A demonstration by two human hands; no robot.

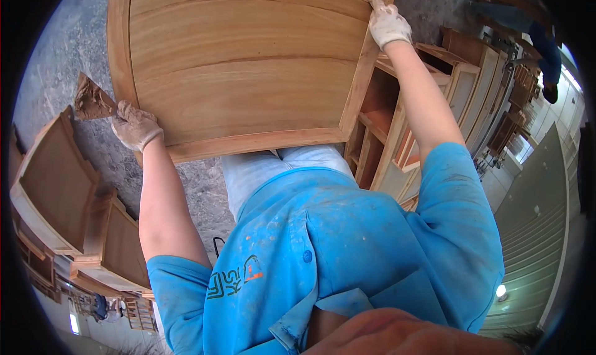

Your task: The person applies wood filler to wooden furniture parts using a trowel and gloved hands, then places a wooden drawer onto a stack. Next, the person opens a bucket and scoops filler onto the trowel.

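A framed wooden panel (248, 100) with a brown grain spans the upper middle, in front of my jeans. My left hand (138, 126), in a stained white glove, is closed at its lower left edge. From that hand sticks out a flat triangular piece (93, 99) smeared with brown paste, perhaps a putty scraper. My right hand (389, 26), also gloved, grips the panel's upper right corner. Brown paste covers its fingertips or a small thing at them; I cannot tell which.
Wooden cabinet frames (397, 125) stand close on the right. More curved wooden furniture pieces (59, 187) stand on the left. The floor (68, 38) is grey and mottled. Another person (546, 57) is far off at the upper right.
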